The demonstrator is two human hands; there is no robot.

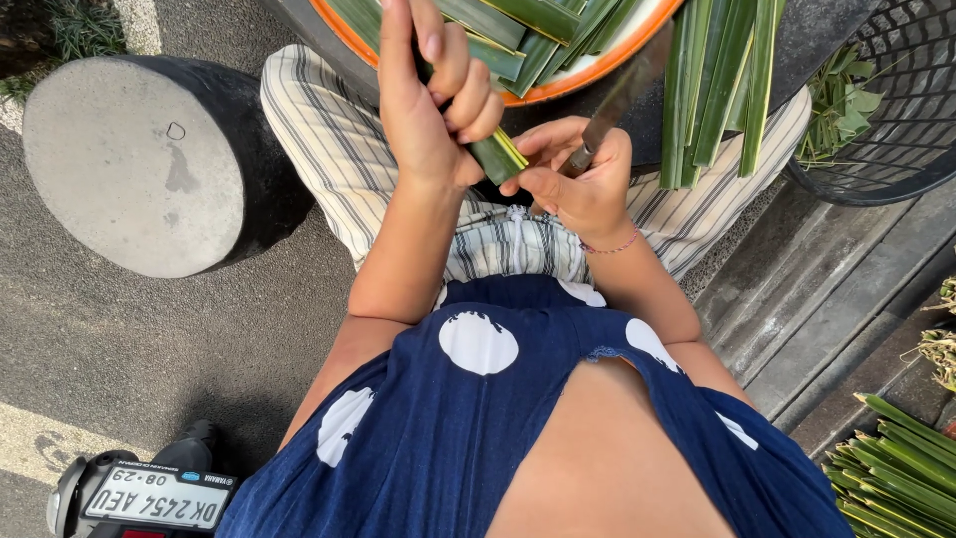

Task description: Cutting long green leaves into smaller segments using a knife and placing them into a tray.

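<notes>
1. Green folded leaf strip sits in my left hand, fingers closed around it.
2. Just right of it, my right hand grips a knife, blade pointing away over the tray.

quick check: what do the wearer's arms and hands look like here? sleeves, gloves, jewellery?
Both forearms are bare, with no long sleeves and no gloves. The left hand shows no rings or bands. The right hand has a thin pink beaded bracelet at the wrist. The only clothing near the arms is a dark blue top with large white dots, which appears short-sleeved or sleeveless. No watch is visible.
</notes>
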